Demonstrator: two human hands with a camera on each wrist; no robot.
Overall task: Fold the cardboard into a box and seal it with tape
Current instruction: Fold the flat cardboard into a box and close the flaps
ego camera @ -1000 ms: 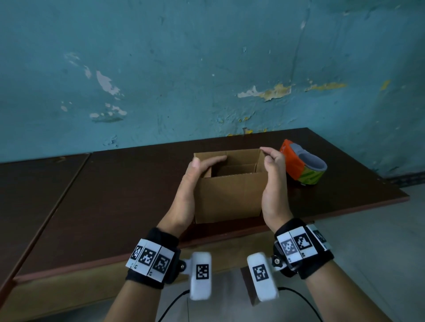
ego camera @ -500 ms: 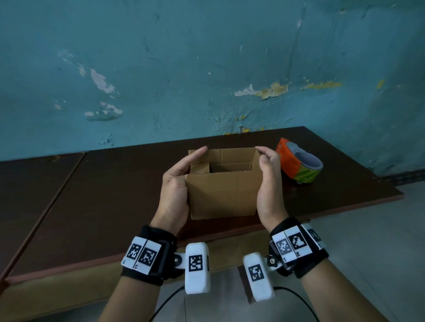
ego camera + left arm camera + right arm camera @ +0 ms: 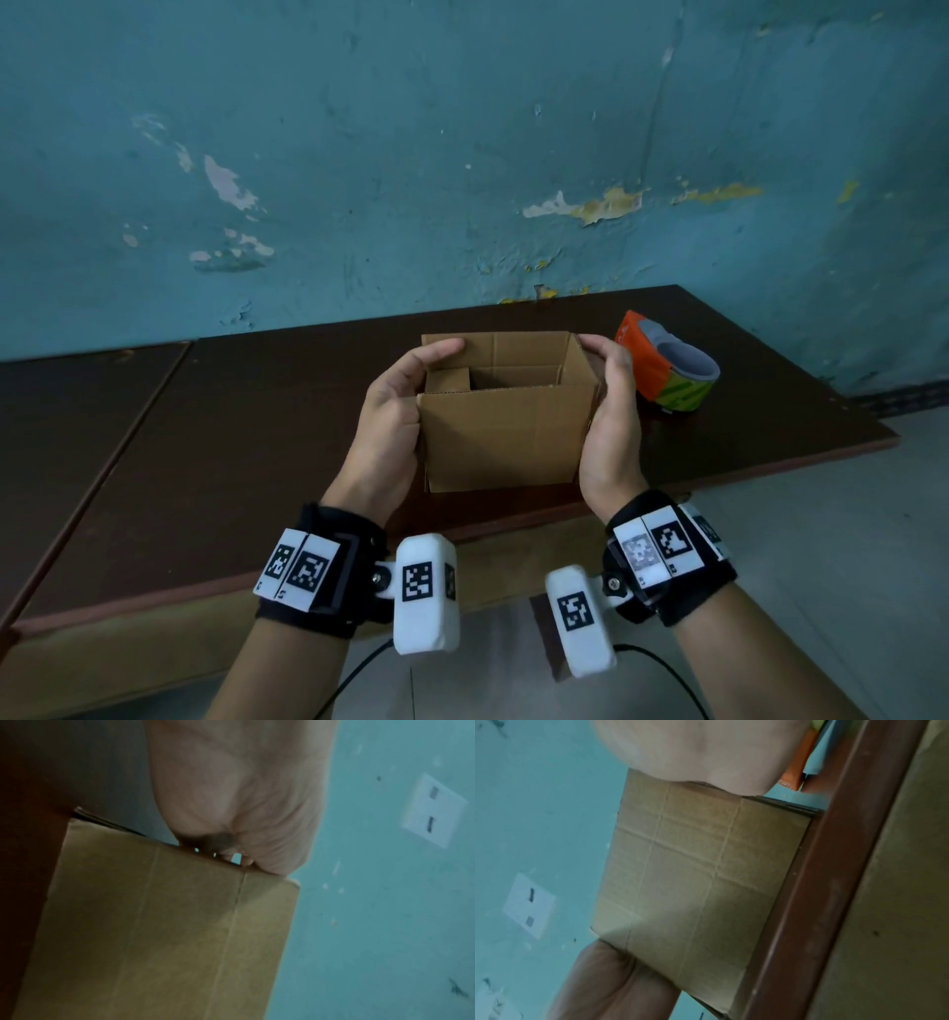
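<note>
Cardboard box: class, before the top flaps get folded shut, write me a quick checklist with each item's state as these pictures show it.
1. Cardboard box stands squared up on the table: ok.
2. Left hand and right hand each grip a side: ok.
3. Top flaps closed: not ok, the top is open.
4. Bottom flaps taped: cannot tell, underside hidden.
5. Tape roll close by on the right: ok.
6. A hand free for the tape: not ok.
</note>
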